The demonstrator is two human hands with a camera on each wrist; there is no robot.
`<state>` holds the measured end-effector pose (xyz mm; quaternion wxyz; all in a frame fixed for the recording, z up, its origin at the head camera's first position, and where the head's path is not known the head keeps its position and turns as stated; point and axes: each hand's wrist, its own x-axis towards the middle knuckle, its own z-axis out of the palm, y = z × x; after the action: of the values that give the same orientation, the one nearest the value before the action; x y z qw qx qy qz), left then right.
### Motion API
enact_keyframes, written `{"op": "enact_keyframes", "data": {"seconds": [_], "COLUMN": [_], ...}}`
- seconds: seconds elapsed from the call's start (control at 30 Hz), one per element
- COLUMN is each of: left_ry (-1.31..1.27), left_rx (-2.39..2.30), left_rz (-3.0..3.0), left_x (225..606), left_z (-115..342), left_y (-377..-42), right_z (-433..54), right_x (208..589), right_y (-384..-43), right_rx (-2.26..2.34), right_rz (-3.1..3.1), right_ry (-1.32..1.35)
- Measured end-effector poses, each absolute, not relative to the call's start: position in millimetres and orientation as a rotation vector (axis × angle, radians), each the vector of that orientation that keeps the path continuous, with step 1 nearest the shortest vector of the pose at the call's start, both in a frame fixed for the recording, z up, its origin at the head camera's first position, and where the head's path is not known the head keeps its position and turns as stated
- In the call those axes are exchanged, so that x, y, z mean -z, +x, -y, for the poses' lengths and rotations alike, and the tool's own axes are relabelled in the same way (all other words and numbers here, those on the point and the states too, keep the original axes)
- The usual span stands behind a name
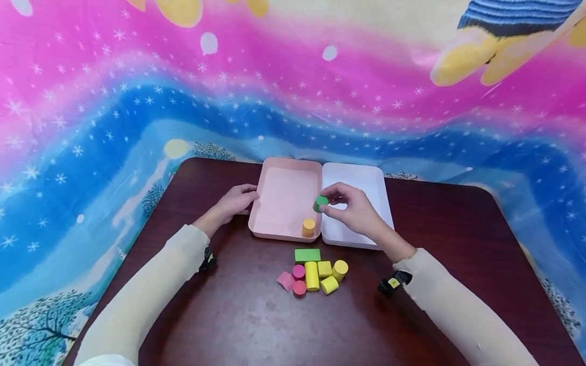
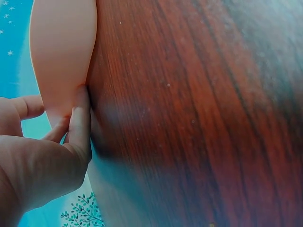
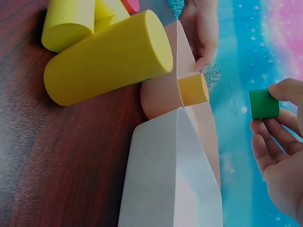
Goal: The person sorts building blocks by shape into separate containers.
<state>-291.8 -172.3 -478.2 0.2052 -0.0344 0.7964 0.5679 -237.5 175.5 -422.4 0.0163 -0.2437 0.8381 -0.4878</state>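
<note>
My left hand (image 1: 236, 200) grips the left wall of the pink tray (image 1: 289, 177). In the left wrist view, some fingers of this hand (image 2: 52, 156) lie on the wall's outside and one passes behind its rim. Between thumb and fingers, my right hand (image 1: 352, 206) pinches a short green cylinder block (image 1: 319, 204) above the pink tray's right edge, beside the white tray (image 1: 384, 202). An orange-yellow cylinder block (image 1: 308, 227) stands in the pink tray's near right corner. The right wrist view shows the green block (image 3: 264, 103) held up, higher than the tray rims.
In front of the trays, several blocks lie grouped on the dark wooden table (image 1: 239, 321): a green rectangular block (image 1: 307, 255), yellow cylinders including a long one (image 1: 312, 276), a yellow cube-like block (image 1: 324, 268), and pink and red pieces (image 1: 299, 289). A patterned cloth (image 1: 286, 113) hangs behind.
</note>
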Motion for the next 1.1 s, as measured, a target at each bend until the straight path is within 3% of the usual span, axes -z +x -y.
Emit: {"op": "enact_keyframes", "data": {"seconds": [0.47, 1.1], "left_ry": [-0.103, -0.098], "left_rx": [-1.600, -1.633], "left_rz": [-2.221, -2.220], "left_x": [480.4, 484.3], "left_z": [171.1, 170.8], "left_y": [-290.9, -290.4], "right_z": [-163.2, -168.9], "right_x": [421.3, 451.9], "right_y": [-251.5, -263.0], "right_rx": [1.489, 1.462], "right_rz": [-2.619, -2.594], "right_ry": [-0.811, -0.760]}}
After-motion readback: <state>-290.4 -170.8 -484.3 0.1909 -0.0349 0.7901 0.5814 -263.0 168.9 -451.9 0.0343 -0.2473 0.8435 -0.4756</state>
